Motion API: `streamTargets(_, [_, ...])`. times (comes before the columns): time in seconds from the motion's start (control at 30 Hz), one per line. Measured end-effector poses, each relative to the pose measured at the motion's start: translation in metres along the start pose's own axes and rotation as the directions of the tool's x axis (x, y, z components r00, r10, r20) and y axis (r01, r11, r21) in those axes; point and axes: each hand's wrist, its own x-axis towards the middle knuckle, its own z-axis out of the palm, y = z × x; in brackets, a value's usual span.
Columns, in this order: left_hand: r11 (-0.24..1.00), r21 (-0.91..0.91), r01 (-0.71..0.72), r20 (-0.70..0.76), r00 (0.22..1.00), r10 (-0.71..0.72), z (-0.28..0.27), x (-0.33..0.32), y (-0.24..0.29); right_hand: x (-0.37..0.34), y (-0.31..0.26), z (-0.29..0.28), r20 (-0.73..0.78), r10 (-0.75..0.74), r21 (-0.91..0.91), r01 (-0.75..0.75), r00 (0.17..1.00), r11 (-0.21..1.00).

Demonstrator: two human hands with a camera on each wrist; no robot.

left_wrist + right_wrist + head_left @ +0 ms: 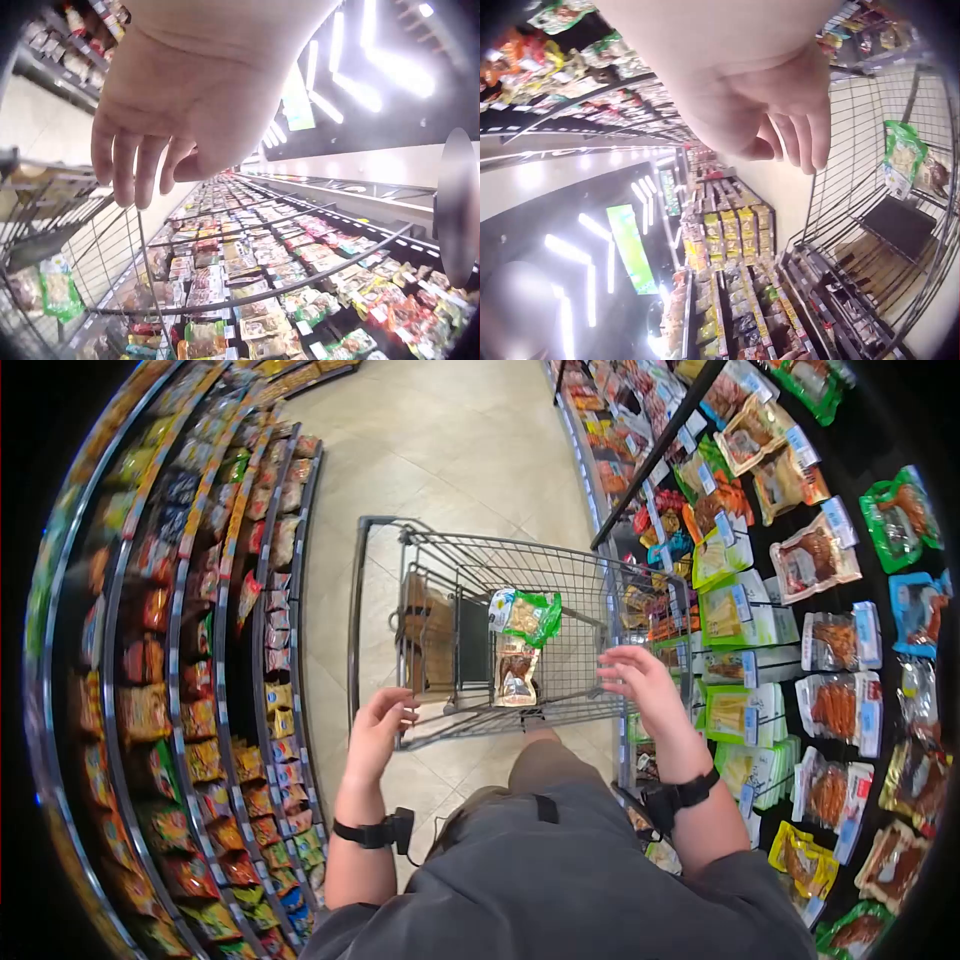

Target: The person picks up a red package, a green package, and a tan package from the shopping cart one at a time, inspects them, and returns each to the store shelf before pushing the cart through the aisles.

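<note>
My left hand (378,735) hovers by the near left corner of a wire shopping cart (500,545), its fingers loosely bent and nothing in them. Over the cart's near right side is my right hand (645,685), with relaxed fingers and nothing held. In the basket lie two packs: a green and white food bag (535,618) and, nearer to me, a brown vacuum-type food packet (516,678). The left wrist view shows the left hand (180,105) with fingers hanging down above the wires. Fingers of the right hand (780,112) also hang loosely in the right wrist view.
Shelves of snack bags (200,690) line the left side. Along the right, a tall display (830,640) holds hanging packaged foods close to the cart. Pale tiled floor (450,430) runs ahead between them. A dark panel (473,640) stands inside the cart.
</note>
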Motion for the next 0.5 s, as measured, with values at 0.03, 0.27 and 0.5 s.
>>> streamTargets(0.03, [1.000,-0.005,0.028,0.002,1.000,-0.028,0.015,0.024,0.000,0.029,0.005,-0.009,-0.008,0.059,0.031,-0.058,0.998,0.998])
streamTargets(0.27, [0.928,-0.074,0.365,0.163,0.922,-0.350,0.118,0.200,-0.067,0.209,0.115,-0.052,-0.067,0.391,0.186,-0.373,0.918,0.909])
streamTargets(0.5, [0.696,-0.203,0.689,0.236,0.724,-0.648,0.194,0.315,-0.237,0.316,0.255,-0.053,-0.267,0.439,0.246,-0.380,0.858,0.892])
